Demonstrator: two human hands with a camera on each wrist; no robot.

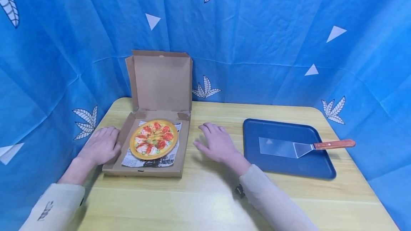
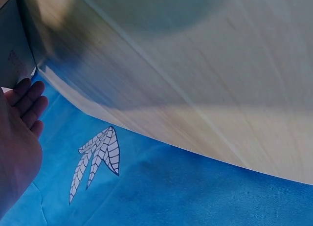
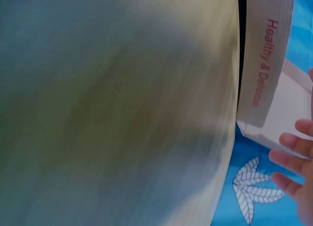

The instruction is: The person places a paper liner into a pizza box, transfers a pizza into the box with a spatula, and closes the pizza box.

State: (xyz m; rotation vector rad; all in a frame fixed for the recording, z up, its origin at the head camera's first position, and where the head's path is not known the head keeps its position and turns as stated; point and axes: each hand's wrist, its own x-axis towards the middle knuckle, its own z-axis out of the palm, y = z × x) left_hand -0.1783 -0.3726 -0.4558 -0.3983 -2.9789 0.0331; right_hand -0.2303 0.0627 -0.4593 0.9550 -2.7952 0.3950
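Observation:
A cardboard pizza box point(image 1: 162, 81) stands with its lid raised on the left of the table. Inside it a round pizza point(image 1: 153, 139) lies on a sheet of printed newspaper-style paper point(image 1: 131, 160). My left hand point(image 1: 102, 145) is at the box's left wall, fingers loosely bent; whether it touches the wall I cannot tell. In the left wrist view the fingers point(image 2: 30, 106) hold nothing. To the right of the box my right hand point(image 1: 218, 142) hovers over the table with fingers spread, holding nothing. Red lettering shows on the box side point(image 3: 264, 64) in the right wrist view.
A dark blue tray point(image 1: 273, 127) lies on the right of the wooden table point(image 1: 205, 202). Across it rests a metal spatula point(image 1: 279, 147), its wooden handle point(image 1: 335, 144) reaching past the tray's right rim. Blue curtains point(image 1: 273, 38) hang close behind and at both sides.

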